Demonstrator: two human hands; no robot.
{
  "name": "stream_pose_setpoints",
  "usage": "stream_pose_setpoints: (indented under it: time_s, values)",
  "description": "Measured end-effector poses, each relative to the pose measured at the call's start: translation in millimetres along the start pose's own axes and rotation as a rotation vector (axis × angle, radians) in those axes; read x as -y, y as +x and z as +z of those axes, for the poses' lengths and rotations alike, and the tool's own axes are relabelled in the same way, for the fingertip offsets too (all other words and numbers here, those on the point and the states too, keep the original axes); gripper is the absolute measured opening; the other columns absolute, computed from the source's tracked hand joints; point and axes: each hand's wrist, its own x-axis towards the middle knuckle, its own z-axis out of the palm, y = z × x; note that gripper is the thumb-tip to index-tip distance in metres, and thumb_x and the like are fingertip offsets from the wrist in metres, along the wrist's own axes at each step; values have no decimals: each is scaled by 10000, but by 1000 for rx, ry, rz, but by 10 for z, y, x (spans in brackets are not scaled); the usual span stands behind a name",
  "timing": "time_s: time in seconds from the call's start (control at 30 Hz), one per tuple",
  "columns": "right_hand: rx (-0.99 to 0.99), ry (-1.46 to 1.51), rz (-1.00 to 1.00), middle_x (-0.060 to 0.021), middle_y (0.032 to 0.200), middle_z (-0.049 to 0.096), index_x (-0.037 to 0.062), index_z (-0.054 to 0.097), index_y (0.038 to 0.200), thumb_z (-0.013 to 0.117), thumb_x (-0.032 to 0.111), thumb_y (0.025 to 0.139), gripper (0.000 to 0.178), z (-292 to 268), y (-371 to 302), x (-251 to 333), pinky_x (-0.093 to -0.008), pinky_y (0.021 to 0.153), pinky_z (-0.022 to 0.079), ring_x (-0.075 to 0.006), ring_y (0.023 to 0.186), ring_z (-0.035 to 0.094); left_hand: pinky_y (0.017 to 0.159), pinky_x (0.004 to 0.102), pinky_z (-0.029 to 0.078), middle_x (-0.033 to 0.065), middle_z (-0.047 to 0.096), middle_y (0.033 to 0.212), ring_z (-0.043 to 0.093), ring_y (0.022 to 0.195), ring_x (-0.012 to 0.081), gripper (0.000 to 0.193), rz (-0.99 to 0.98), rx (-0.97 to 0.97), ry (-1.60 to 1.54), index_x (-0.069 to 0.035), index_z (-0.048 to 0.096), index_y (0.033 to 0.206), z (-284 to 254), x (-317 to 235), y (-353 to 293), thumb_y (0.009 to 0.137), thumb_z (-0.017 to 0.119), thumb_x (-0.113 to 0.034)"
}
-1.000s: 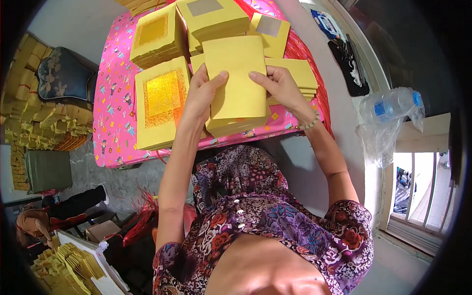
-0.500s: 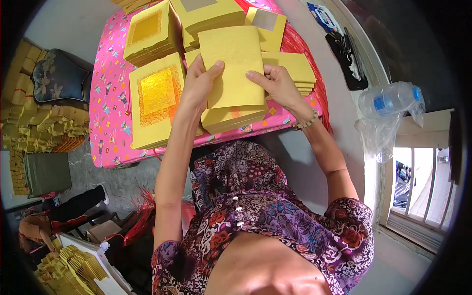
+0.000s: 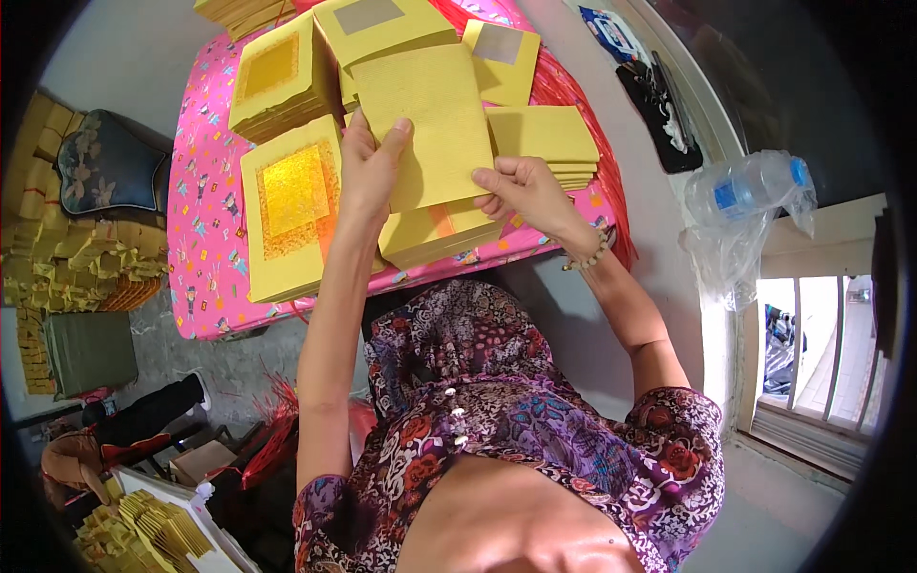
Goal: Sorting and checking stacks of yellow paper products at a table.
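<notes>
While the left hand (image 3: 373, 167) keeps its grasp on the left edge of a yellow paper (image 3: 430, 124), thumb on the upper face and other fingers mostly hidden behind, the right hand (image 3: 530, 196) has slid down from the middle of the right edge to the lower right corner; right thumb laid over that corner, remaining fingers curled beneath, seemingly a light pinch; beaded bracelet (image 3: 587, 258) at the right wrist.

Yellow paper: one piece, plain face up, blank; held off the table above a yellow stack with an orange stripe (image 3: 420, 244); now more tilted than half a second ago, its top leaning left; judged effect on the work, the piece is under control but resting mainly on the left hand's grip, the right hand attending to the corner.

Surroundings, on a pink patterned tablecloth (image 3: 205, 220): stack with a shiny gold square (image 3: 291, 196), left of the left hand; second gold-square stack (image 3: 272, 72), behind it; stack with a grey square (image 3: 373, 17), beyond the held piece; yellow sheet with a grey square (image 3: 501, 62), to its right; plain folded pile (image 3: 549, 134), just beyond the right hand; red strands (image 3: 568, 95) along the right-hand edge.
</notes>
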Motion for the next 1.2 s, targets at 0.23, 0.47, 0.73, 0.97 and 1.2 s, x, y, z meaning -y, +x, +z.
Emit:
stream_pose_setpoints:
  time_s: [0.23, 0.47, 0.73, 0.97, 1.2]
  values:
    - [108, -47, 70, -48, 797, 663, 15, 629, 954, 561, 360, 926, 353, -120, -86, 4, -212, 588, 521, -83, 691, 628, 841, 285, 469, 105, 593, 1124, 577, 991, 147, 376, 7, 16, 8, 18, 432, 1245, 74, -28, -47, 889, 544, -28]
    - [-84, 66, -89, -23, 898, 673, 14, 623, 1054, 611, 332, 899, 354, -385, 26, 184, -209, 646, 506, -72, 726, 632, 828, 288, 479, 105, 598, 1116, 588, 970, 151, 376, -20, 290, 156, 17, 443, 1244, 151, -39, -17, 887, 546, -42]
    - [-115, 18, -65, -25, 905, 678, 32, 597, 1117, 619, 296, 896, 345, -571, 39, 294, -195, 596, 519, -76, 773, 652, 825, 283, 482, 102, 604, 1108, 591, 961, 138, 405, -106, 424, 171, 17, 444, 1259, 223, -73, 159, 879, 567, -56]
    - [-101, 125, -120, -6, 882, 669, 61, 586, 1083, 635, 259, 884, 285, -973, 183, 238, -180, 598, 523, -54, 715, 639, 821, 258, 490, 69, 595, 1146, 599, 950, 107, 467, -227, 617, 330, 0, 456, 1260, 329, -54, 491, 863, 648, -155]
    - [-427, 171, -63, -71, 892, 646, 15, 571, 1039, 649, 262, 863, 313, -1364, 214, -121, -230, 584, 521, -112, 687, 631, 710, 312, 575, 128, 623, 978, 641, 871, 168, 410, -231, 443, 383, 20, 489, 1102, 527, 233, 859, 799, 708, -148]
